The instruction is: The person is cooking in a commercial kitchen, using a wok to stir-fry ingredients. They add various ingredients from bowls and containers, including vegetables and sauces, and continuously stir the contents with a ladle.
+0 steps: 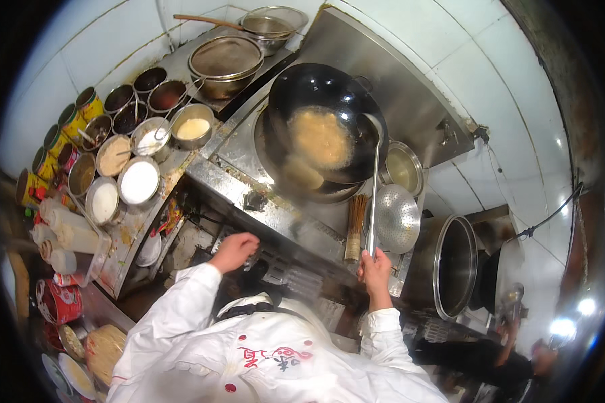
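My right hand (375, 272) grips the handle of a long metal ladle (376, 191), whose bowl rests inside the right side of a black wok (312, 83). Bubbling golden-brown liquid or food covers the wok's bottom; steam blurs its lower edge. My left hand (236, 252) hangs in front of the stove's front edge, fingers loosely curled, with nothing visible in it. Just right of the ladle's handle lies a round perforated metal strainer (396, 219). A bamboo wok brush (355, 229) lies to the handle's left. Behind the strainer is a metal pot of pale liquid (401, 169).
Metal bowls of white powder (139, 182), sauces and seasonings crowd the left counter beside cans and squeeze bottles (73, 226). Sieves over pots (227, 58) stand at the back left. A deep stockpot (454, 267) is on the right. Another person's dark sleeve (474, 355) shows at lower right.
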### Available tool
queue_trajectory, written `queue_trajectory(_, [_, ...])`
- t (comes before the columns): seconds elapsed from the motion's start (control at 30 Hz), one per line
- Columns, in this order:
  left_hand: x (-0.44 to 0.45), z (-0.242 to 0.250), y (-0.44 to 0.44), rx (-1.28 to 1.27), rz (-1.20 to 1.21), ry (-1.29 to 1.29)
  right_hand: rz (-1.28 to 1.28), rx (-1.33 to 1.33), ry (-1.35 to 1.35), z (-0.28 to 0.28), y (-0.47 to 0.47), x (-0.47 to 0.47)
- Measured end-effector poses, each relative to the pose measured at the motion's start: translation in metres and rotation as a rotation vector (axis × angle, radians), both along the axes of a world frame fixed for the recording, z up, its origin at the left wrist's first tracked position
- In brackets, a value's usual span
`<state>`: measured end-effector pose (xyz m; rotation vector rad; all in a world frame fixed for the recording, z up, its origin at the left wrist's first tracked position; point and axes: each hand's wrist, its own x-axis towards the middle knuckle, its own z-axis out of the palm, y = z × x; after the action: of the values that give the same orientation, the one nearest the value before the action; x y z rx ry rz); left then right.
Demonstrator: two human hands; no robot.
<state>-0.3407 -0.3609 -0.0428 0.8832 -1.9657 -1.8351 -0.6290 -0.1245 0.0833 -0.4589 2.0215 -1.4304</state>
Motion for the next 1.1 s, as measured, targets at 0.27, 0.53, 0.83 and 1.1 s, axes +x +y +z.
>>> queue_trajectory(0.27, [-0.201,0.039,-0.066,0.747,0.319,0.126,-0.04,-0.089,0.034,0.005,-0.031,-0.033])
queue_trajectory(0.53, [-0.258,0.042,-0.089,0.744,0.542,0.241,-0.004,-0.083,-0.021,0.002,-0.044,-0.049])
queue_trajectory(0.83, [-0.245,0.035,-0.108,0.741,0.412,0.234,-0.109,-0.03,-0.143,-0.019,-0.1,-0.049])
queue_trajectory(1.1, [-0.112,0.021,-0.101,0.711,0.051,0.058,-0.121,-0.157,-0.573,-0.029,-0.128,-0.023])
